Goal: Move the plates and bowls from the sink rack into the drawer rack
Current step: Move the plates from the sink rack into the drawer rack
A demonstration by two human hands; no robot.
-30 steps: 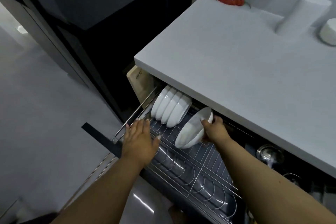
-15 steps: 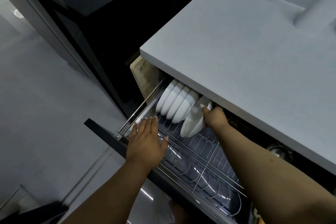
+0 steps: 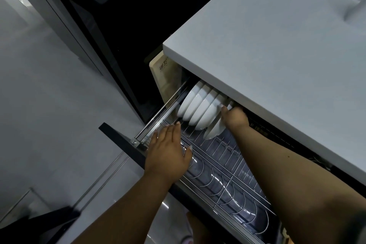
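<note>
right hand [image 3: 234, 118] holding bowl [image 3: 214, 129], (perhaps seated) drawer rack [image 3: 227, 156]

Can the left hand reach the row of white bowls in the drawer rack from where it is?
Probably yes: the left hand lies open at the drawer rack front, with only bare wires before the white bowls.

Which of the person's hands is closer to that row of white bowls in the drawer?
The right hand: it grips the last bowl at the end of the row of white bowls. The left hand lies flat over the drawer rack, apart from them.
</note>
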